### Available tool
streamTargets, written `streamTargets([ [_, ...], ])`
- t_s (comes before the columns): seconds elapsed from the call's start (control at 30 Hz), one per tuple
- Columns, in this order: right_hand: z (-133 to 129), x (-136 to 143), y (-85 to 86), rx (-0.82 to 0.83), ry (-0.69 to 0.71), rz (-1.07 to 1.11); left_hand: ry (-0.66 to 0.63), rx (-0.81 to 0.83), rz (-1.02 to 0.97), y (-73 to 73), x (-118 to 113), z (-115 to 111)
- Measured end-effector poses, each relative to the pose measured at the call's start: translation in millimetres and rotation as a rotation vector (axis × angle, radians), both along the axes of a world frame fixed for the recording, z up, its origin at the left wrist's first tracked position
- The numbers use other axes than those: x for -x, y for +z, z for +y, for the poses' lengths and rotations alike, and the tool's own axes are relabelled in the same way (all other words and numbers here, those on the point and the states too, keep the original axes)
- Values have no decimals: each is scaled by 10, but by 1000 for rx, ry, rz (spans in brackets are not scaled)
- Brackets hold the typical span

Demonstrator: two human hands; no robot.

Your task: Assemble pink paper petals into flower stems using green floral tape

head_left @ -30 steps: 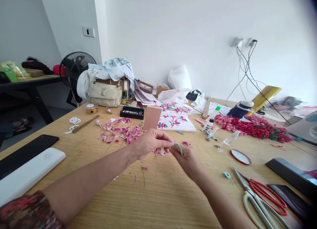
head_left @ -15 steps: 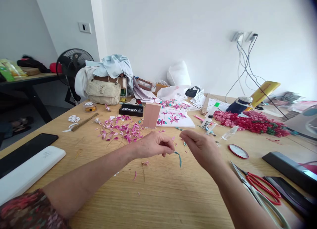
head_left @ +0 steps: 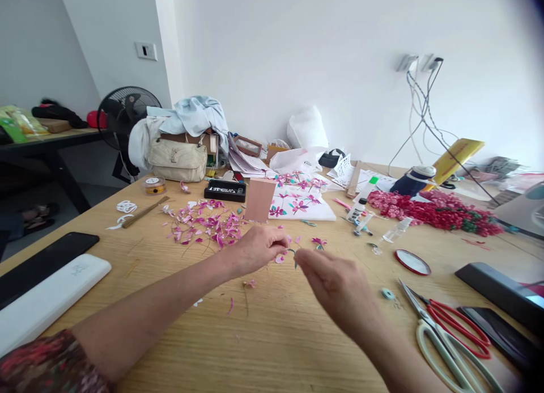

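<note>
Stretching beneath both your arms, the wooden counter [head_left: 272, 336] carries a long bundle of red and pink flowers [head_left: 437, 211] at its far right and a white sheet with flowers on it [head_left: 297, 208] beyond your hands. To your left of that sheet, scattered pink blossoms [head_left: 208, 223] lie beyond your left forearm. Your right hand [head_left: 335, 274] has its fingers close together beside the free part of the green strip; you cannot tell whether they grip it. Your left hand [head_left: 257, 250] pinches one end of that strip between its fingertips. The pale-handled scissors [head_left: 450, 353] lie near your right forearm, and a magenta flower [head_left: 318, 242] sits just beyond your right hand. Smallest, the thin green strip [head_left: 294, 259] curves down between your two hands, above the counter
</note>
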State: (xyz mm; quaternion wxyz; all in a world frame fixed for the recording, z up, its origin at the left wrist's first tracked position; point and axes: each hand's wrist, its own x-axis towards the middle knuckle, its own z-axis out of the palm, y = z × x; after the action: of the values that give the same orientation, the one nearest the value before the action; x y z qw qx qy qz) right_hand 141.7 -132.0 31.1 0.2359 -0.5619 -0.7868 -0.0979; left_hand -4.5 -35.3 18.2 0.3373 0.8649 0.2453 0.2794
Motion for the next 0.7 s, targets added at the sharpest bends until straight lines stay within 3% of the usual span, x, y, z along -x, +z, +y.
streamTargets([
  [0.13,303,-204,119,21,-78,150,-162,296,-60,42,16,-36],
  [0.27,484,-220,-115,158,-44,233,-71,574,-255,102,37,-12],
  [0.4,336,-46,-296,197,36,87,111,518,-302,108,46,74],
  [0.5,184,28,-166,133,99,-34,198,356,-195,42,35,126],
  [0.6,206,-36,84,81,82,-19,118,260,-103,-10,27,120],
  [0.7,418,-181,193,105,30,146,-32,378,-110,21,26,65],
])
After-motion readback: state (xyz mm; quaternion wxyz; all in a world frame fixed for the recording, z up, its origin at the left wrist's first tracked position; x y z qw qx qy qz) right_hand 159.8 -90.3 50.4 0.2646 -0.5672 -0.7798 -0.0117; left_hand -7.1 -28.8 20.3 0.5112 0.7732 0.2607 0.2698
